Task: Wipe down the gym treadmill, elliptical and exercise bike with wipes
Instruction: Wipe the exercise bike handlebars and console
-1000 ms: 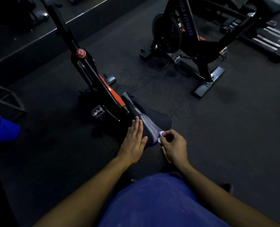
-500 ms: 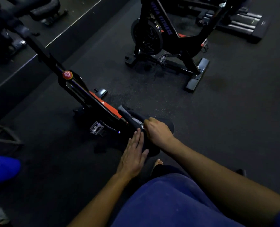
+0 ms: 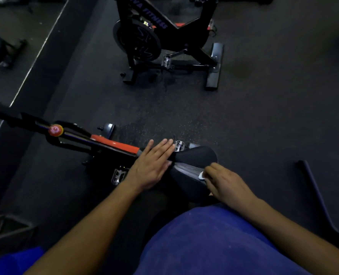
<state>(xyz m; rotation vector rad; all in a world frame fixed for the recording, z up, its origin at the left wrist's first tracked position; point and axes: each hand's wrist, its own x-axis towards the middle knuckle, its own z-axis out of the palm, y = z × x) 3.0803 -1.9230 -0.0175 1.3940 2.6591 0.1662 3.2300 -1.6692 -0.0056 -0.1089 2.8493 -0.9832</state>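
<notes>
Matt Padding, Shiny Metal

The saddle (image 3: 194, 157) looks matt black and smooth, with a grey ribbed strip. The wipe (image 3: 201, 176) is pale, soft cloth or paper. The pedal (image 3: 118, 176) is shiny metal. The floor (image 3: 263, 116) is rough, speckled rubber.

Dim, murky light all over, with dark gear melting into the black floor (image 3: 263, 120). Edges bend from the wide lens, and corners smear with blur.
</notes>
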